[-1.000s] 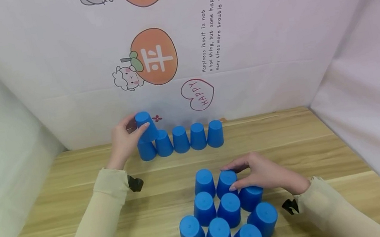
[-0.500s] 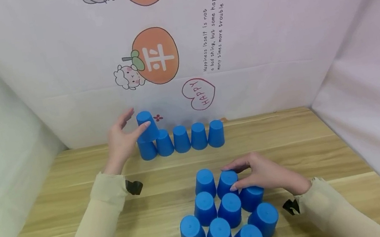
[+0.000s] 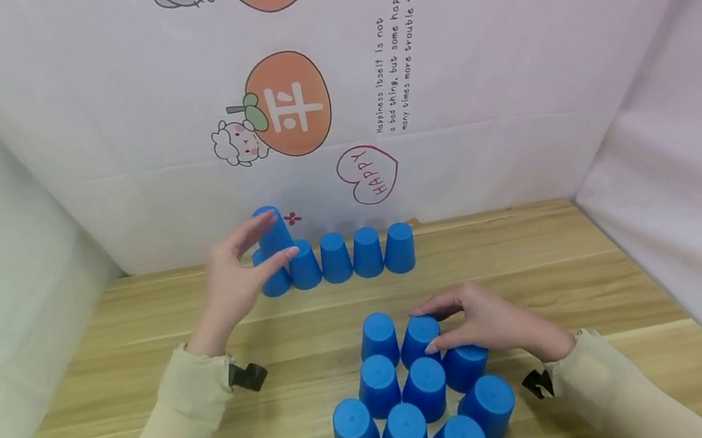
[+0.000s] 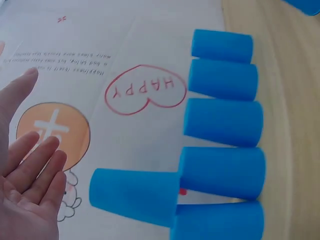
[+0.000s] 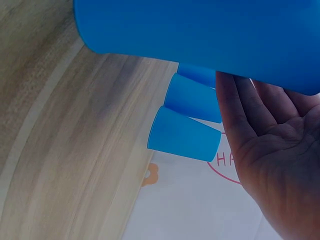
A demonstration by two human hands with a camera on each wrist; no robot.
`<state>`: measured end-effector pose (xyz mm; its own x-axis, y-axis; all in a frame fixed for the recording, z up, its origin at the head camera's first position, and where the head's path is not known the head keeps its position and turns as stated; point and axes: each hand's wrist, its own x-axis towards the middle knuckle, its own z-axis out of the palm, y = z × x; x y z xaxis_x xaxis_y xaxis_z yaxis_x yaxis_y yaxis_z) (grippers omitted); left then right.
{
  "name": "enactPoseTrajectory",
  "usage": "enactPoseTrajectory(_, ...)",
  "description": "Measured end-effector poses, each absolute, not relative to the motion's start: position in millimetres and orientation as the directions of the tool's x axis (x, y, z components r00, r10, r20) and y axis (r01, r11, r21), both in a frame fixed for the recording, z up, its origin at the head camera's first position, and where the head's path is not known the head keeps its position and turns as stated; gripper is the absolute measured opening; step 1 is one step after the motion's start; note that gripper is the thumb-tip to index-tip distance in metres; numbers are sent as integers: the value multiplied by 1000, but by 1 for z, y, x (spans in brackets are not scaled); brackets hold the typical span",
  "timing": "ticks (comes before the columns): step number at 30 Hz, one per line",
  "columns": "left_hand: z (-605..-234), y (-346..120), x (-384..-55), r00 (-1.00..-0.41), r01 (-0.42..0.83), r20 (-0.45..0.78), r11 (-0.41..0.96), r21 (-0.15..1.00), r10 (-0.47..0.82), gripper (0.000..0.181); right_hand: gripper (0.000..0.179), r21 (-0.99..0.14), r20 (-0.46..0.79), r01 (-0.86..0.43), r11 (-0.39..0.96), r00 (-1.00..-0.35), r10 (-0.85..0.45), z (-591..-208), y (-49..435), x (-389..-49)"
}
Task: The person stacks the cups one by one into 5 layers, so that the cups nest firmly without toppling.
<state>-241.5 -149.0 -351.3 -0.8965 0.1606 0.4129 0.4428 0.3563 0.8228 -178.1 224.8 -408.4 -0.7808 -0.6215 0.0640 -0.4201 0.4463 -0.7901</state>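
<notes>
A blue cup [image 3: 271, 234] stands upside down on the left end of a back row of upside-down blue cups [image 3: 334, 259], over the gap between the two leftmost. Beside it is my left hand [image 3: 228, 278], fingers spread and relaxed; in the left wrist view the hand [image 4: 30, 195] shows apart from the raised cup [image 4: 132, 196]. My right hand [image 3: 489, 318] holds a blue cup [image 3: 419, 333] in the front group between thumb and fingers. In the right wrist view a near blue cup [image 5: 200, 40] hides the fingertips of the right hand [image 5: 275, 135].
Around the right hand, several more upside-down blue cups [image 3: 406, 434] stand close together on the wooden table [image 3: 275, 433]. A printed white cloth [image 3: 479, 151] hangs directly behind the back row. White cloth sides [image 3: 693, 138] flank the table.
My left hand has let go of the raised cup, spread its fingers and drawn back slightly toward me. That cup stays on the row. My right hand keeps its place.
</notes>
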Motion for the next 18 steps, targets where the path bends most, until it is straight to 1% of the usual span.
enactPoseTrajectory(7, -380, -137, -225, -900, 427, 356, 344, 836, 251, 61, 50, -790, 76, -429, 437, -776, -626, -410, 224, -179)
enactPoseTrajectory(11, -399, -128, -216, -908, 389, 289, 354, 850, 303, 61, 50, -791, 80, -434, 431, -772, -631, -410, 224, -179)
enactPoseTrajectory(15, -413, -117, -207, -903, 360, 234, 336, 870, 361, 63, 50, -796, 69, -422, 433, -775, -628, -410, 224, -179)
enactPoseTrajectory(18, -421, -109, -203, -889, 354, 216, 305, 884, 404, 62, 50, -795, 71, -426, 433, -773, -630, -411, 224, -179)
